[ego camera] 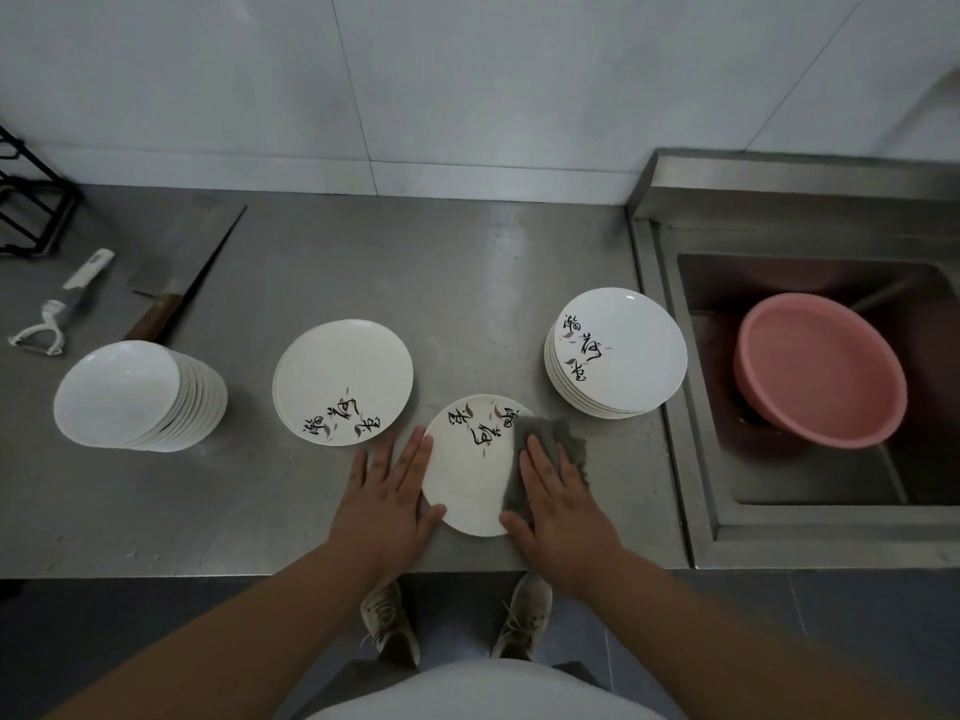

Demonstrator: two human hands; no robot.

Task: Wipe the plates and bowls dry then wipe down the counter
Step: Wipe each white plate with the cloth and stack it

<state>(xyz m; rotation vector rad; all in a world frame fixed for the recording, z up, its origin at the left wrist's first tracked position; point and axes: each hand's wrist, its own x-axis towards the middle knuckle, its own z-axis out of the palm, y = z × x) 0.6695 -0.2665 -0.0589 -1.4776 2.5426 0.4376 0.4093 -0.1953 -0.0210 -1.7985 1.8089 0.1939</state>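
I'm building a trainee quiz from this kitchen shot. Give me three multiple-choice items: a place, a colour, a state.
1. Where is the pink basin? A on a shelf; B in the sink; C on a stool.
2. What colour is the cloth? A grey; B blue; C yellow.
3. How is the right hand? A clenched, empty; B flat on the cloth; C holding a cup.
Answers: B, it sits inside the sink well; A, grey fabric lies on the plate; B, straight fingers press the cloth.
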